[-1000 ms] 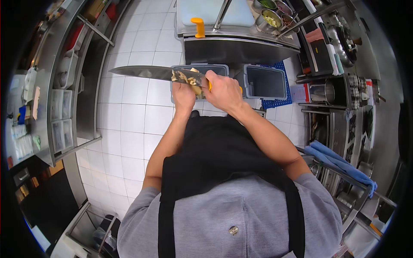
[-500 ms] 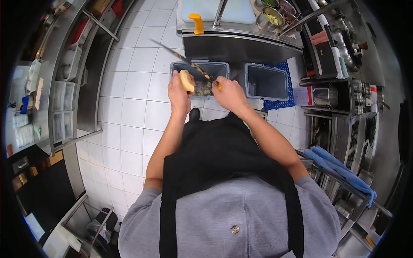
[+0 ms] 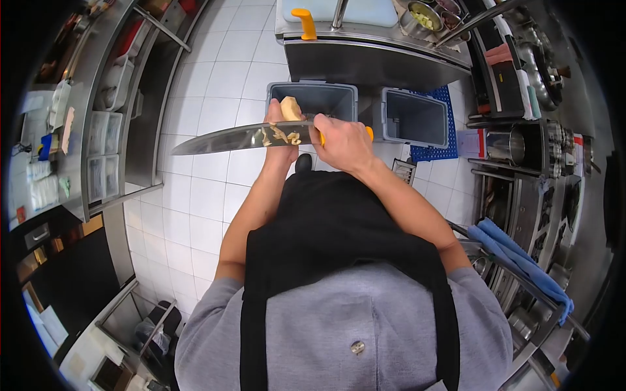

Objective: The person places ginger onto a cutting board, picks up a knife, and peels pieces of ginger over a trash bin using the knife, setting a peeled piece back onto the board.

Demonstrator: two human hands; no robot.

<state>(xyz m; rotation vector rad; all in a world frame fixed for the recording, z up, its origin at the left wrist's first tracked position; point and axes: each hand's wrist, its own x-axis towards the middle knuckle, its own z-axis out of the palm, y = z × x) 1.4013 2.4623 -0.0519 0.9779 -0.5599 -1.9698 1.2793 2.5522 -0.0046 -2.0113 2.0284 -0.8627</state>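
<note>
A large knife (image 3: 228,139) with an orange handle is in my right hand (image 3: 345,142), its wide blade pointing left with pale peel scraps stuck to it. My left hand (image 3: 280,153) is wrapped round a pale yellow peeled piece (image 3: 290,109), whose top shows above the blade; the blade hides part of the hand and the piece. Both hands are over the near side of a grey bin (image 3: 313,86). How the blade touches the piece cannot be made out.
A second grey bin (image 3: 415,140) stands at the right on a blue mat (image 3: 433,154). Ahead is a steel counter (image 3: 391,38) with an orange handle (image 3: 305,23) at its edge. Steel shelves line the left; a blue towel (image 3: 521,264) hangs on a rail at the right.
The knife was angled away over the bin and blurred half a second ago; now it lies level across my left hand. The bins and counter appear shifted slightly right and up.
</note>
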